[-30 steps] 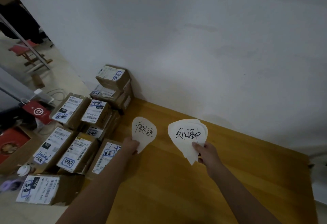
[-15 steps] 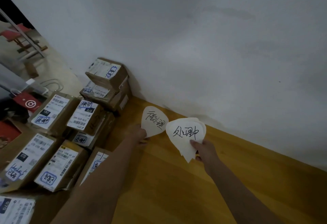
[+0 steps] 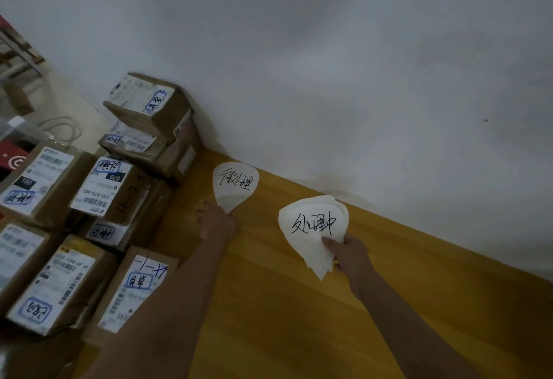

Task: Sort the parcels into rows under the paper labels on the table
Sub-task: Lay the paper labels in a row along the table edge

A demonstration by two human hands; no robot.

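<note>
Left hand touches the lower tip of a handwritten paper label lying flat on the wooden table near the wall; its finger state can't be told. Right hand pinches a stack of labels. Parcels are piled at the table's left.

White wall across the top and right, faintly mottled, with one small dark speck toward the right. Pale floor at far left, past the wall's near end. On it, a loose loop of pale cable. At the left edge, a red item with a white circular mark, partly cut off. Farther back, top left, slanted bars and a patch of red, too blurred to name.
</note>
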